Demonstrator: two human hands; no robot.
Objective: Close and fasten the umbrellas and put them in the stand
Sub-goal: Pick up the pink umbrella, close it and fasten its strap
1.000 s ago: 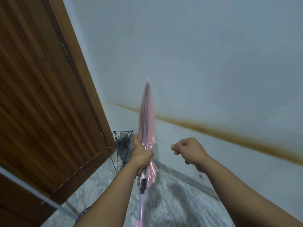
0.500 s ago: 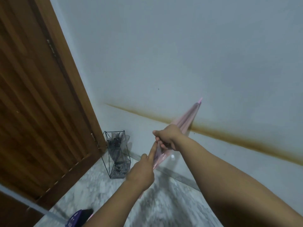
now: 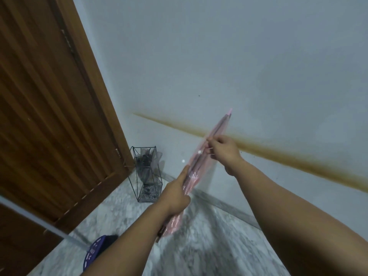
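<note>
A closed pink see-through umbrella [image 3: 216, 132] slants up to the right in front of the white wall. My left hand [image 3: 176, 195] grips its lower part, with the forefinger stretched along the canopy. My right hand [image 3: 224, 149] is higher up and pinches a thin pink strap beside the folded canopy. The black wire umbrella stand [image 3: 146, 173] is on the floor in the corner by the door, left of the umbrella, with a dark grey umbrella inside it.
A brown wooden door [image 3: 49, 116] fills the left side. A purple object [image 3: 94, 251] lies on the marble floor [image 3: 199, 246] at the lower left, with a pale rod [image 3: 39, 223] running past it. A rusty stain [image 3: 278, 154] runs along the wall.
The umbrella has tilted from upright to slanting right. My right hand, free a second ago, came to the canopy and now pinches the strap. My left hand slid lower.
</note>
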